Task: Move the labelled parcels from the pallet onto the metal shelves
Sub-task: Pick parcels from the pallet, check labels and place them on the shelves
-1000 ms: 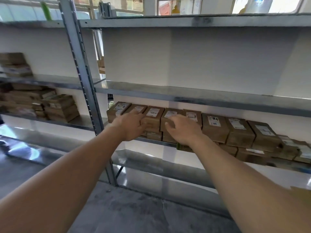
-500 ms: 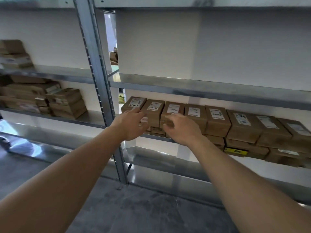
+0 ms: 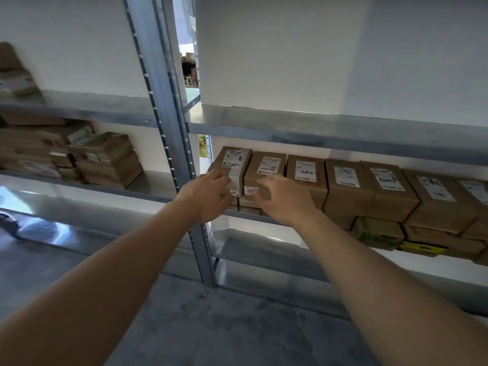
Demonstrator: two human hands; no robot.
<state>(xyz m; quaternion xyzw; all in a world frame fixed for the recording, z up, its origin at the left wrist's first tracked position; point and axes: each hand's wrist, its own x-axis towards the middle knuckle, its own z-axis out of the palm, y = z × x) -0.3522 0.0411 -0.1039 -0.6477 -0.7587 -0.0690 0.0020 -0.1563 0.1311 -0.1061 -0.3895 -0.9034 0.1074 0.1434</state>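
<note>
Here both hands reach to the row of brown parcels on the metal shelf (image 3: 343, 143). The left hand (image 3: 208, 196) has its fingers bent against the front of the first parcel (image 3: 233, 165), and the right hand (image 3: 285, 199) has its fingers curled on the front of the second parcel (image 3: 266, 170). More labelled parcels (image 3: 390, 191) sit side by side to the right, on top of a lower layer.

Soft, even daylight is seen; glare is thrown on the grey metal shelf (image 3: 39, 207) at lower left; straight lines are bowed by wide-angle distortion; the brown cardboard parcels (image 3: 105, 159) are slightly blurred.
</note>
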